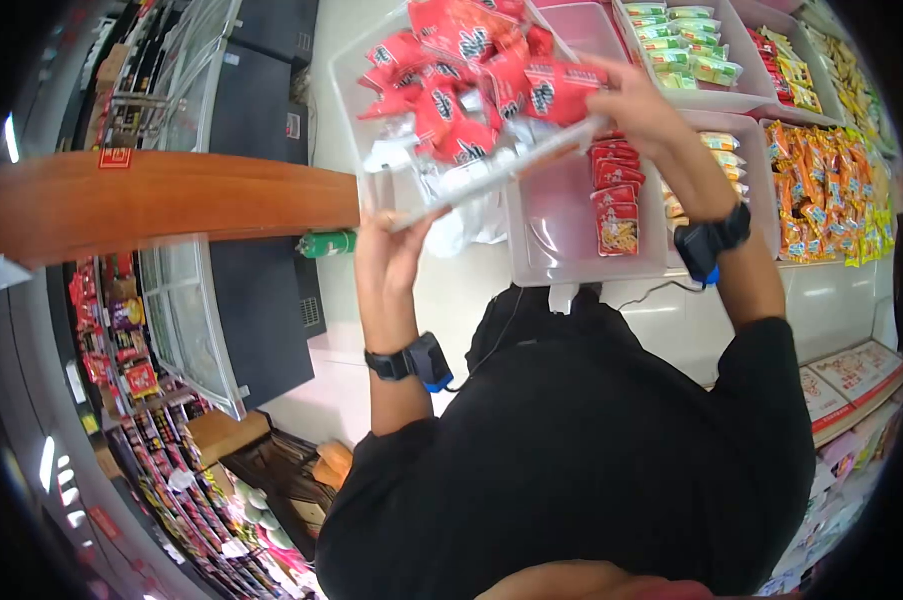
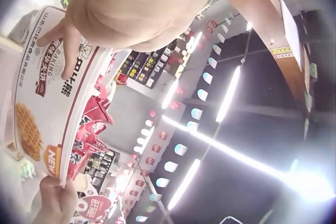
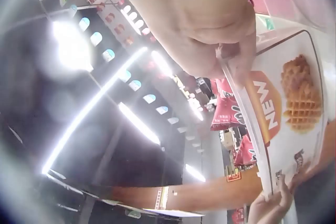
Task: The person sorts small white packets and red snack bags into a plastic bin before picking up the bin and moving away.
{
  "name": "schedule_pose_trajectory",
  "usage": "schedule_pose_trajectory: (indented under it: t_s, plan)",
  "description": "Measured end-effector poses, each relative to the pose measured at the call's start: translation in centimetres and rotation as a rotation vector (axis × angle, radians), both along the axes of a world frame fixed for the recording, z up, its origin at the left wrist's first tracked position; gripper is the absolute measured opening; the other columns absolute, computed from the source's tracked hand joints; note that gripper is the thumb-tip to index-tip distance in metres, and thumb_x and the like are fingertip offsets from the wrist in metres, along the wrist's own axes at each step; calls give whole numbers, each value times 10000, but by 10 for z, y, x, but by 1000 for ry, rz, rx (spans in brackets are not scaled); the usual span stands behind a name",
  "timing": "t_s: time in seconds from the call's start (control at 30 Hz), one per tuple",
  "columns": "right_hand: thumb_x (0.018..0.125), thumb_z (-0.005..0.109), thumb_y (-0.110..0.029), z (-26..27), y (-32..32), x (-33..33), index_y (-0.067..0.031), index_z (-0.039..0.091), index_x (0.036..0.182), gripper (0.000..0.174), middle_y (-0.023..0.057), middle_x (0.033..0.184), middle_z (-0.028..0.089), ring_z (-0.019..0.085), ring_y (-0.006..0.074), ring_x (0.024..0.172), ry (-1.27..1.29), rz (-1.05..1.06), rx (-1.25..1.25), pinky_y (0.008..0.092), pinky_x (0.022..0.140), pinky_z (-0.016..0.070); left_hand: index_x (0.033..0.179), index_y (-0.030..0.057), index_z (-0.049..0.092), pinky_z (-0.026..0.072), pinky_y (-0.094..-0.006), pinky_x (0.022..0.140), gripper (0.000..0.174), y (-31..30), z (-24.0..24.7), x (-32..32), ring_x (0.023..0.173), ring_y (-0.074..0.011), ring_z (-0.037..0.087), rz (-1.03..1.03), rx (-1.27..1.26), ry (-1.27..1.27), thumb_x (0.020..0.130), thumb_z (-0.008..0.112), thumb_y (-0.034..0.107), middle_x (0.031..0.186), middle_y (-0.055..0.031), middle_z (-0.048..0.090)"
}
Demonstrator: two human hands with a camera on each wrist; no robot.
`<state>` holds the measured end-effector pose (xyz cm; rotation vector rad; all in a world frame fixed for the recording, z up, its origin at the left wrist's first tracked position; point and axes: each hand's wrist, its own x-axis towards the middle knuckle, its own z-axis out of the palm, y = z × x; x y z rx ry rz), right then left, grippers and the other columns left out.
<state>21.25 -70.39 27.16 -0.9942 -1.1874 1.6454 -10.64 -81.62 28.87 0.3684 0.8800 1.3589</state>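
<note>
Beginning at the left with shelves (image 1: 177,470) crowded with colourful packages, then passing a dark freezer (image 1: 262,310) and a wooden pillar (image 1: 192,205) stretching across it and bearing a small red label (image 1: 115,158). Gripping the near left corner of a pale bin (image 1: 512,168) with the left hand (image 1: 392,262), curling round the wall and laying at least two digits across the printed front panel (image 2: 58,109), showing "NEW" and a pictured waffle. Wearing a black wrist camera (image 1: 427,362) just behind that hand. Holding the bin out at the far centre, slanting its front with the left end nearer than the right, and carrying a heap of red packets (image 1: 432,120) inside. Wearing a black top (image 1: 562,460) at the near centre. Grasping the right end of the front edge with the right hand (image 1: 640,105), bending fingers over the rim; not being able to tell how the hidden fingertips are lying. Overlapping a pinkish tub (image 1: 557,225) with that end. Ending at the right with green-and-white packets (image 1: 662,45) on the far side, orange packets (image 1: 827,190) nearer, and printed cartons (image 1: 852,385) at the near right.
</note>
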Motion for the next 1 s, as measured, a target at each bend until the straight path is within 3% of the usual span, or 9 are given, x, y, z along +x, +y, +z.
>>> schedule_pose_trajectory:
  t_s: [0.1,0.3,0.4,0.5,0.73,0.77,0.87,0.9,1.0]
  plan:
    - [714,542,43,-16,-61,7,-20,444,1350,647,43,951,621,586,88,727,33,-32,-64,236,556,496,1422,85,243,447,-571,971,798,-50,-13,15,1227,-402,432,56,-84,100,659,391,-95,1367,-198,367]
    - [702,502,99,-59,-138,2,24,365,1384,700,72,1079,600,582,70,787,135,-73,-8,217,559,494,1423,76,250,458,-542,960,787,-115,-45,11,1212,-386,457,60,-185,100,666,401,-76,1340,-189,409]
    - [701,501,107,-53,-164,7,39,330,1395,718,82,1142,573,590,87,867,61,47,-178,216,640,510,1423,73,253,460,-535,955,778,-139,-57,14,1205,-381,464,68,-235,90,674,401,-79,1340,-190,406]
    - [712,498,125,-79,-180,5,75,277,1400,724,123,1280,496,564,149,1067,97,3,-145,265,867,487,1431,77,241,459,-518,961,780,-154,-62,18,1203,-369,470,103,-332,93,683,385,-96,1339,-184,409]
    - [671,505,131,-61,-186,-2,31,266,1424,796,133,1313,466,535,160,1124,-139,23,-172,261,906,450,1429,84,238,480,-510,942,682,-156,-75,-17,1216,-369,461,-138,-335,108,784,413,-52,1380,-167,366]
    - [666,514,108,-68,-183,0,-21,267,1442,824,116,1267,509,573,123,1020,-249,46,-129,248,831,477,1419,83,254,494,-507,917,625,-152,-71,-21,1206,-351,474,-209,-346,151,829,448,12,1378,-156,372]
    - [694,550,65,-64,-178,-3,-46,298,1435,792,86,1159,583,587,81,884,-409,46,-109,236,735,484,1414,91,277,517,-458,886,605,-135,-75,-31,1182,-301,499,-331,-395,304,843,476,59,1337,-140,424]
    - [694,550,65,-60,-178,-6,-46,298,1435,792,86,1159,583,587,81,884,-424,31,-111,236,735,484,1397,65,323,512,-372,838,575,-133,-92,-37,1130,-245,533,-339,-382,436,852,503,104,1284,-124,487]
    - [723,590,25,-52,-185,-11,-57,407,1374,681,47,1023,635,579,59,796,-462,26,-155,233,677,476,1382,56,354,480,-315,835,558,-121,-128,-49,1117,-228,539,-402,-211,497,846,507,79,1262,-126,515]
